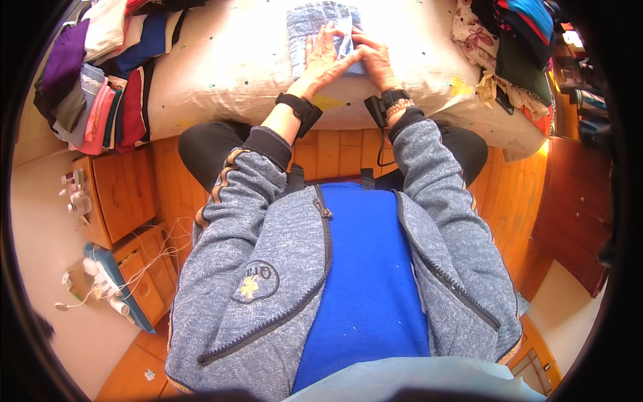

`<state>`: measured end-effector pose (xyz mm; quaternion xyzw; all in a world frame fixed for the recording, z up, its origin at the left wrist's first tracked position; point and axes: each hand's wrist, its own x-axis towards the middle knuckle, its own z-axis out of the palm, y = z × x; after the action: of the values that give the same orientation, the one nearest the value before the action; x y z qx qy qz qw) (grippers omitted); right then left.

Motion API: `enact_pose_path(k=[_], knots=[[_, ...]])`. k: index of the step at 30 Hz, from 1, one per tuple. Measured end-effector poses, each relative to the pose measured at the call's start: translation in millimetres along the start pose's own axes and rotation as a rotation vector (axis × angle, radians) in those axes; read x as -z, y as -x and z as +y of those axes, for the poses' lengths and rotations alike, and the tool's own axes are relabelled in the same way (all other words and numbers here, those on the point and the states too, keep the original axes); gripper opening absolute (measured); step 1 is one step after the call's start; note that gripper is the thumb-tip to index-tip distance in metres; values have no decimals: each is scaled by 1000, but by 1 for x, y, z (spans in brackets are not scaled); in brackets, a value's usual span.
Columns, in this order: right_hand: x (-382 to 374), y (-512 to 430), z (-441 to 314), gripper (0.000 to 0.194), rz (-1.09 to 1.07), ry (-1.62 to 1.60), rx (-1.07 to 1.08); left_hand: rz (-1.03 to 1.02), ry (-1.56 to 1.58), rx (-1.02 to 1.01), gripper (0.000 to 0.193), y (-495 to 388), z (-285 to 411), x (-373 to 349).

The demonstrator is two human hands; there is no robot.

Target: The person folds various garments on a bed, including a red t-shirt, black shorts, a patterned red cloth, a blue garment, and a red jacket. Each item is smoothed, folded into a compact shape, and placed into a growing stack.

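A folded blue-and-white garment (305,22) lies on the bed near its front edge. My left hand (320,59) rests palm down on it, fingers spread. At the garment's right edge is my right hand (376,56), its fingers bent toward a paler folded strip (346,22). Whether those fingers pinch the cloth or only press on it, I cannot tell. My left thumb reaches across to my right hand. Strong light washes out the bedding around the garment.
Piles of folded clothes (103,83) line the bed's left side. More clothes (520,50) are heaped at the right. The bed (226,95) has a pale star-print cover. Left below stand a wooden cabinet (123,193) and tangled white cables (150,264). A dark red cabinet (572,201) is at right.
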<state>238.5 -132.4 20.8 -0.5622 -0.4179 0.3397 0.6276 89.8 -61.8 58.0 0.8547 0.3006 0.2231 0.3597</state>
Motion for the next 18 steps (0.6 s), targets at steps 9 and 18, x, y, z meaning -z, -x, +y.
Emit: enact_pose_path(k=[9,18], knots=[[-12,-2,-12,81,230,409,-162,-71,-259,-133,131,1,-22,-10],[-36,23,-73,65,304,142,-113,183,-249,-190,109,39,28,1]])
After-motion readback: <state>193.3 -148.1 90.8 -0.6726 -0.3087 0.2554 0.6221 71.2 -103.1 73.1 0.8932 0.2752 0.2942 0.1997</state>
